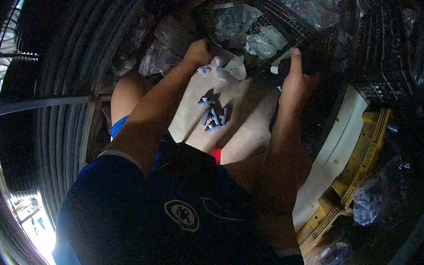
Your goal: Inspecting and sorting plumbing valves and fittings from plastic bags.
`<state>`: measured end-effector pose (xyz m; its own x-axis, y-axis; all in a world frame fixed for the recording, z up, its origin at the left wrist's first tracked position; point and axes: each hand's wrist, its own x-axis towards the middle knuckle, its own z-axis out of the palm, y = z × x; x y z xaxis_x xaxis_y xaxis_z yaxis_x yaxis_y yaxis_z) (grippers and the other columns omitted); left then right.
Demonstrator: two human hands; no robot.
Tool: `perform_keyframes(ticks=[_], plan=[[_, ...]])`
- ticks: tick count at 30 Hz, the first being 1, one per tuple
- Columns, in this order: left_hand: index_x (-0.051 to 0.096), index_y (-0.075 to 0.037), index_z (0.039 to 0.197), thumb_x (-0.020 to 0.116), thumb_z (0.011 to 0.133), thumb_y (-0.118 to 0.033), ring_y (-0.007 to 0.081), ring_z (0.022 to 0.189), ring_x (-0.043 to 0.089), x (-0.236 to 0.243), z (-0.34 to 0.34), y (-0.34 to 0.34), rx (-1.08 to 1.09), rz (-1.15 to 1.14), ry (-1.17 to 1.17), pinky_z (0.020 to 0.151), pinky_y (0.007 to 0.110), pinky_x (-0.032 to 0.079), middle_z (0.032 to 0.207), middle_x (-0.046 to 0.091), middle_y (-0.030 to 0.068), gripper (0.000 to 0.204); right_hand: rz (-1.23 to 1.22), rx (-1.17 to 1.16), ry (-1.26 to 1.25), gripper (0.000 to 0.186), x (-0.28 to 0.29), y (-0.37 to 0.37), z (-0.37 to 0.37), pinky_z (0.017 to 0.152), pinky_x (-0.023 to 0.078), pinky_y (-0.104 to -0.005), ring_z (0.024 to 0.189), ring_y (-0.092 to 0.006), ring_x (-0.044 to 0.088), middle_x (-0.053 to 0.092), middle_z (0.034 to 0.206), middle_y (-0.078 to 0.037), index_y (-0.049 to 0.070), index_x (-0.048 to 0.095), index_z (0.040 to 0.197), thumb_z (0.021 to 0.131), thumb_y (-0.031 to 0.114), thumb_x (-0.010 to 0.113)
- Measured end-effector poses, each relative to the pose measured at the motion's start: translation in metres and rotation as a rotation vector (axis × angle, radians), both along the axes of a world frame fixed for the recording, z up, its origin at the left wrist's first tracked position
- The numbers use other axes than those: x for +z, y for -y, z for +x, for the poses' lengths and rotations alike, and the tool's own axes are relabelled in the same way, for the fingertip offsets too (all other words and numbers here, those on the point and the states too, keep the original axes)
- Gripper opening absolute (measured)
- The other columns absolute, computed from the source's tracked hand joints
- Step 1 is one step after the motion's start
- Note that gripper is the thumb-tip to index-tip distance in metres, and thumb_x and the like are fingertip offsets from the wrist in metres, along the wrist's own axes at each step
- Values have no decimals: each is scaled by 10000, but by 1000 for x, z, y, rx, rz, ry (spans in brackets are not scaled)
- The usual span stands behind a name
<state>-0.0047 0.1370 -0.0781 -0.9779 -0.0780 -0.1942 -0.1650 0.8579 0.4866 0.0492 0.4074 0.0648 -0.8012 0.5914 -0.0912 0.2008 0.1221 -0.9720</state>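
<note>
**Both hands at the crate, small parts piled on paper**

Head view: left hand (198, 53) closed on a crumpled clear plastic bag (228, 65), just above a brown paper sheet (194, 105). A small pile of blue-grey cylindrical pieces (212, 115) lies on the sheet, below that hand. Right hand (293, 79) grips the dark rim of a black plastic crate (304, 26) holding more bagged stock. Yellow crate (369, 142) sits right of that hand. Judging by this: some pieces out, many bags unopened.

This looks like a cramped, dim storeroom or small workshop. Black plastic crates (304, 19) heaped with clear bags of small parts (247, 28) stand just beyond the hands, a yellow crate (369, 142) lies to their right, and thick coils of dark cable (85, 69) rise at their left.
</note>
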Motion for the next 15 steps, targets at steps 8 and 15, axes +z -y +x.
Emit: perform_keyframes(ticks=[8, 15], plan=[[677, -9, 1070, 732, 780, -356, 421, 1011, 634, -48, -31, -34, -96, 12, 136, 867, 473, 518, 1039, 672, 244, 456, -302, -25, -118, 563, 0, -6, -8, 992, 422, -379, 1123, -263, 571, 582, 1273, -157, -74, 533, 1264, 849, 245, 740], [687, -26, 1077, 750, 769, -342, 398, 996, 649, -61, -28, -40, -102, 9, 129, 866, 469, 519, 1028, 686, 224, 446, -449, -2, -210, 537, 3, -3, -14, 961, 448, -367, 1106, -241, 580, 594, 1247, -141, -58, 555, 1250, 843, 238, 743]])
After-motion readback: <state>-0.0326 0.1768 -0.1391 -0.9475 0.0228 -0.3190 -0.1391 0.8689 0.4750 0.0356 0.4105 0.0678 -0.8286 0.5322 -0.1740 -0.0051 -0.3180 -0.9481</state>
